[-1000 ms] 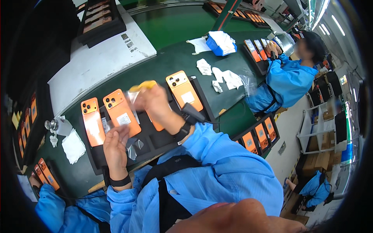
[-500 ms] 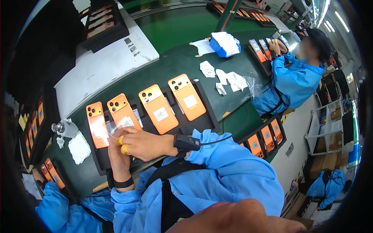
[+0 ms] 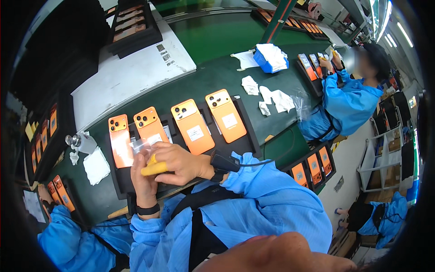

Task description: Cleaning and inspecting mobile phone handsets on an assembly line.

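Observation:
My left hand [image 3: 144, 183] is closed, with a piece of clear plastic film [image 3: 140, 146] sticking up from its fingertips. Against it my right hand [image 3: 183, 164] is bent inward, yellow finger cots on its fingers; whatever those fingertips pinch is hidden. Both hands are over the near left part of a black tray [image 3: 247, 136]. In that tray lie an orange phone [image 3: 121, 143] with a shiny back, a second orange phone [image 3: 147, 124] partly behind the film and fingers, a third phone [image 3: 192, 127] and a fourth phone [image 3: 226, 115]. White labels show on the last three.
Left of the tray are a pump bottle [image 3: 84, 143] and a white cloth [image 3: 96, 167]. Crumpled white wipes [image 3: 281, 100] and a blue box [image 3: 273, 64] lie farther right. A co-worker [image 3: 349, 97] handles phones at the far right; another person's blue sleeve [image 3: 68, 238] is at lower left.
The view has shifted, so the tray and bench appear farther right. My right hand has turned, showing one yellow-covered finger lengthwise. The film now stands bunched above my left fingertips.

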Action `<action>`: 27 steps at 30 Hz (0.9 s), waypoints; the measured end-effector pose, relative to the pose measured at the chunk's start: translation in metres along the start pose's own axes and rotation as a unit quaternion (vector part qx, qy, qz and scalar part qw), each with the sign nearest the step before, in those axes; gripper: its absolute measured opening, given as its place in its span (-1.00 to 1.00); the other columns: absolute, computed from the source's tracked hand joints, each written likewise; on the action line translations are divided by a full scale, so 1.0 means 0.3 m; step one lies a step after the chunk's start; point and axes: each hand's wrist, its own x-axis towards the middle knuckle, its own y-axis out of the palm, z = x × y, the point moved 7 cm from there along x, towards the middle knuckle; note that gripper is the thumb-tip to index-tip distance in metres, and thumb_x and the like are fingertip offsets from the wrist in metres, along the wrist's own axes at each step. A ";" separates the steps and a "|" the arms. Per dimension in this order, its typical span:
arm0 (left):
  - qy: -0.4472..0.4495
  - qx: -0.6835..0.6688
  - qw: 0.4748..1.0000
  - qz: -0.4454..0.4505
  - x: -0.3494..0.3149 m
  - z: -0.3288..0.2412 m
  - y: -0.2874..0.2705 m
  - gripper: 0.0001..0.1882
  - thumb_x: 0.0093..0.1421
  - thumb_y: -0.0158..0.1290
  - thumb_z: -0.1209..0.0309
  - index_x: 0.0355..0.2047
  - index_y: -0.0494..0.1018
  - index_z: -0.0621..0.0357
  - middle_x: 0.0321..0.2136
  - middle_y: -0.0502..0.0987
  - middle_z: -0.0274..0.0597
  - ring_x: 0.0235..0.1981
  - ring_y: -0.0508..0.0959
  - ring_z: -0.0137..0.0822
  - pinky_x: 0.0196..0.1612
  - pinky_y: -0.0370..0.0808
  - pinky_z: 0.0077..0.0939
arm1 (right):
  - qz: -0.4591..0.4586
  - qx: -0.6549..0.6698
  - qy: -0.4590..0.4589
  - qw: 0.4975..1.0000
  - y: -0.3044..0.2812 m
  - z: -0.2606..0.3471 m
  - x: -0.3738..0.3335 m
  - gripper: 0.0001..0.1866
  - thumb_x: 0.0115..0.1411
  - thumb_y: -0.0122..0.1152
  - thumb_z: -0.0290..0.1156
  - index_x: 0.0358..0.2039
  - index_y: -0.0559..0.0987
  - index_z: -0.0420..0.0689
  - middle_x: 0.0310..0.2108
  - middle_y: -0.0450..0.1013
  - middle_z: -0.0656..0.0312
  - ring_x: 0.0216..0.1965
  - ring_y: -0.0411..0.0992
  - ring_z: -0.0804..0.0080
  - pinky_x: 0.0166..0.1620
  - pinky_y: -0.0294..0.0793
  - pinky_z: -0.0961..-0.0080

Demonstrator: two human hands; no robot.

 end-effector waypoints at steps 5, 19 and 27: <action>0.047 -0.031 0.998 0.016 -0.012 -0.024 -0.003 -0.65 0.40 -0.05 0.26 0.01 0.41 0.30 -0.09 0.57 0.03 -0.09 0.61 -0.16 0.00 0.54 -0.27 | -0.114 -0.012 0.148 0.982 -0.062 -0.082 -0.017 -0.64 0.09 0.27 -0.43 -0.06 0.59 -0.15 -0.33 0.47 0.03 -0.34 0.45 0.06 -0.23 0.44 0.23; 0.202 0.031 0.946 -0.250 -0.282 -0.321 -0.337 -0.74 0.39 -0.05 0.32 -0.15 0.50 0.27 -0.16 0.60 0.01 -0.17 0.62 -0.20 -0.16 0.55 -0.27 | -0.055 -0.165 0.197 0.965 -0.060 -0.119 -0.026 -0.73 0.13 0.27 -0.60 -0.11 0.60 -0.30 -0.32 0.47 0.06 -0.34 0.45 0.18 -0.26 0.45 0.38; 0.198 -0.022 0.939 -0.282 -0.348 -0.289 -0.524 -0.77 0.34 0.03 0.33 -0.17 0.51 0.25 -0.30 0.60 -0.08 -0.28 0.60 -0.23 -0.20 0.57 -0.27 | 0.125 -0.264 0.124 0.948 0.145 -0.078 0.087 -0.61 0.03 0.39 -0.45 -0.09 0.60 -0.25 -0.11 0.45 -0.02 -0.13 0.38 0.01 -0.04 0.35 0.14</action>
